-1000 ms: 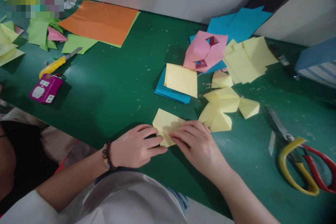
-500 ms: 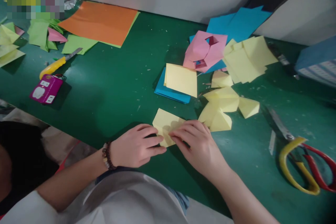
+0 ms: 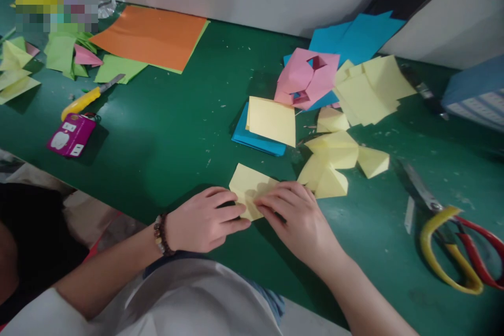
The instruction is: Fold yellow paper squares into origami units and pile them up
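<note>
The left hand (image 3: 205, 219), with a beaded bracelet at its wrist, and the right hand (image 3: 293, 218) meet over a folded yellow paper (image 3: 246, 184) on the near edge of the green table (image 3: 157, 157). Both grips are closed on it, fingers pinching and pressing the sheet between them. Just right of the right hand sit folded yellow paper pieces (image 3: 331, 168), and well beyond them lie red-and-yellow scissors (image 3: 449, 247). Far ahead, a yellow square (image 3: 271, 121) rests on blue paper. Uneven finger pressure could let the sheet slip and skew its crease, and a sideways drift of the right hand could nudge the neighbouring pieces.
</note>
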Demonstrator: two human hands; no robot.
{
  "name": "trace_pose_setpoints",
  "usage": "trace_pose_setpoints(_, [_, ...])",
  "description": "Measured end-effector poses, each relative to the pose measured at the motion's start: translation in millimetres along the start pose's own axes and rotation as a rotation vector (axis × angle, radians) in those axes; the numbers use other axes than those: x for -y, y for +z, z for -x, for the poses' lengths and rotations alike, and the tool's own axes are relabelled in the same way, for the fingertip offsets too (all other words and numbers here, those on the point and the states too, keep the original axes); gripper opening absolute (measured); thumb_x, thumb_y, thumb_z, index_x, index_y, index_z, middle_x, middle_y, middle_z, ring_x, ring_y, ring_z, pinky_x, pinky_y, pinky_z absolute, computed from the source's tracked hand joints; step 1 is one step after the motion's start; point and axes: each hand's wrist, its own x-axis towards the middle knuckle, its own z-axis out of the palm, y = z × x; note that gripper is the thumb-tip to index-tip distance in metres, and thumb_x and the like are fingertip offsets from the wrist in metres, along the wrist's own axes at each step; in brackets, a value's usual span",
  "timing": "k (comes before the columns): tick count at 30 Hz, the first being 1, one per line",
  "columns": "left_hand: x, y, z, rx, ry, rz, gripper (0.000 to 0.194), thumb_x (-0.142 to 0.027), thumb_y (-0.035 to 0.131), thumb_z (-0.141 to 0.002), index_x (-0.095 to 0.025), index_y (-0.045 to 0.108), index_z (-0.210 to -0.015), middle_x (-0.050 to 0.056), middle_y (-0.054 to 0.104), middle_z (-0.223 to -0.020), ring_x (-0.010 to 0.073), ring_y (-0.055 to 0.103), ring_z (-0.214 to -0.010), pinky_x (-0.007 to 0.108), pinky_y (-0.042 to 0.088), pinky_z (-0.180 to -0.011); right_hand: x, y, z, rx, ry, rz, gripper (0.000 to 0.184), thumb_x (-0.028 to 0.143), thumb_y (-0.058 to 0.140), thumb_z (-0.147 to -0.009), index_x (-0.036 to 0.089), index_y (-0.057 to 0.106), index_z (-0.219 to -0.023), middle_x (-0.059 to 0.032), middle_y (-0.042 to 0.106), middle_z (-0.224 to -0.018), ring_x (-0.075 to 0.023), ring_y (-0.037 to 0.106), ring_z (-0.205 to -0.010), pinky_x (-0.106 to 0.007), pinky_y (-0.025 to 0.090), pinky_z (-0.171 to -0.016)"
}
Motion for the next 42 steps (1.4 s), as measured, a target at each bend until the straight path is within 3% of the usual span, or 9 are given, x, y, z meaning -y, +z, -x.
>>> trace_pose_setpoints(17, [1.2, 0.2, -0.3, 0.007, -0.007, 0.033, 0.037, -0.016, 0.05, -0.087, -0.022, 0.06, -0.122, -0.003, 0.056, -0.136, 0.0233, 0.044, -0.115, 0.04, 0.04, -0.097, -1.5, 4.2, 0.2, 0.002, 0.02, 0.012, 0.019, 0.024, 0.054, -0.092, 0.021, 0.072, -0.087, -0.0063, 0.071, -0.081, -0.0223, 0.059, -0.088, -0.039, 0.051, -0.077])
trace_pose_setpoints(22, [1.2, 1.2, -0.2, -0.006, -0.027, 0.047, 0.038, -0.015, 0.051, -0.085, -0.024, 0.061, -0.121, -0.002, 0.057, -0.135, 0.0232, 0.044, -0.117, 0.04, 0.041, -0.095, 6.5, -14.3, 3.5, -0.066, 0.002, -0.03, 0.013, 0.02, 0.057, -0.089, 0.02, 0.069, -0.093, -0.0071, 0.072, -0.091, -0.022, 0.062, -0.092, -0.04, 0.053, -0.082])
trace_pose_setpoints(24, [1.0, 1.4, 0.1, -0.006, -0.025, 0.046, 0.037, -0.016, 0.049, -0.087, -0.024, 0.06, -0.121, -0.003, 0.056, -0.137, 0.0231, 0.044, -0.118, 0.04, 0.04, -0.096, 18.9, -25.0, 12.2, -0.086, 0.057, -0.068, 0.012, 0.019, 0.057, -0.088, 0.021, 0.065, -0.096, -0.0072, 0.072, -0.098, -0.0206, 0.065, -0.09, -0.036, 0.055, -0.079])
trace_pose_setpoints(26, [0.8, 1.7, 0.5, -0.005, -0.022, 0.046, 0.037, -0.017, 0.048, -0.088, -0.023, 0.06, -0.122, -0.003, 0.054, -0.139, 0.0232, 0.044, -0.119, 0.04, 0.04, -0.097, 34.9, -30.0, 24.9, -0.021, 0.171, -0.157, 0.016, 0.02, 0.053, -0.09, 0.023, 0.061, -0.103, -0.0072, 0.071, -0.101, -0.0134, 0.064, -0.065, -0.027, 0.055, -0.062])
trace_pose_setpoints(29, [0.6, 1.8, 1.2, -0.005, -0.026, 0.049, 0.039, -0.016, 0.049, -0.086, -0.023, 0.06, -0.123, -0.002, 0.054, -0.139, 0.024, 0.044, -0.118, 0.041, 0.039, -0.097, 56.3, -22.5, 44.7, 0.119, 0.328, -0.352, 0.025, 0.02, 0.048, -0.092, 0.022, 0.052, -0.116, -0.0009, 0.069, -0.079, -0.0068, 0.048, -0.04, -0.018, 0.045, -0.04])
trace_pose_setpoints(32, [0.5, 1.7, 1.4, 0.001, -0.022, 0.048, 0.04, -0.015, 0.05, -0.083, -0.023, 0.06, -0.122, -0.002, 0.053, -0.14, 0.0246, 0.044, -0.118, 0.04, 0.04, -0.096, 67.0, -7.6, 56.8, 0.131, 0.393, -0.41, 0.035, 0.02, 0.044, -0.093, 0.02, 0.045, -0.127, 0.0055, 0.057, -0.061, -0.0077, 0.047, -0.039, -0.017, 0.043, -0.039])
trace_pose_setpoints(36, [0.6, 1.4, 0.8, 0.004, -0.015, 0.04, 0.043, -0.014, 0.051, -0.082, -0.022, 0.059, -0.123, 0.0, 0.053, -0.14, 0.0252, 0.044, -0.118, 0.041, 0.04, -0.095, 70.1, 3.0, 60.9, 0.126, 0.418, -0.442, 0.028, 0.02, 0.043, -0.091, 0.02, 0.046, -0.119, 0.0084, 0.052, -0.054, -0.0081, 0.046, -0.038, -0.016, 0.041, -0.038])
trace_pose_setpoints(39, [0.6, 1.5, 0.8, -0.005, -0.015, 0.044, 0.042, -0.014, 0.051, -0.082, -0.022, 0.059, -0.123, 0.0, 0.053, -0.14, 0.0252, 0.044, -0.118, 0.041, 0.04, -0.096, 69.8, 4.0, 60.8, 0.113, 0.476, -0.42, 0.024, 0.021, 0.043, -0.091, 0.021, 0.044, -0.115, 0.0027, 0.064, -0.065, -0.0082, 0.046, -0.039, -0.018, 0.042, -0.039])
trace_pose_setpoints(42, [0.6, 2.1, 1.5, -0.008, -0.017, 0.048, 0.042, -0.014, 0.051, -0.083, -0.022, 0.059, -0.124, -0.001, 0.053, -0.14, 0.0251, 0.043, -0.119, 0.042, 0.04, -0.097, 65.9, 0.6, 61.6, 0.087, 0.559, -0.391, 0.02, 0.025, 0.044, -0.091, 0.023, 0.043, -0.111, -0.0081, 0.074, -0.094, -0.0081, 0.047, -0.04, -0.02, 0.044, -0.039])
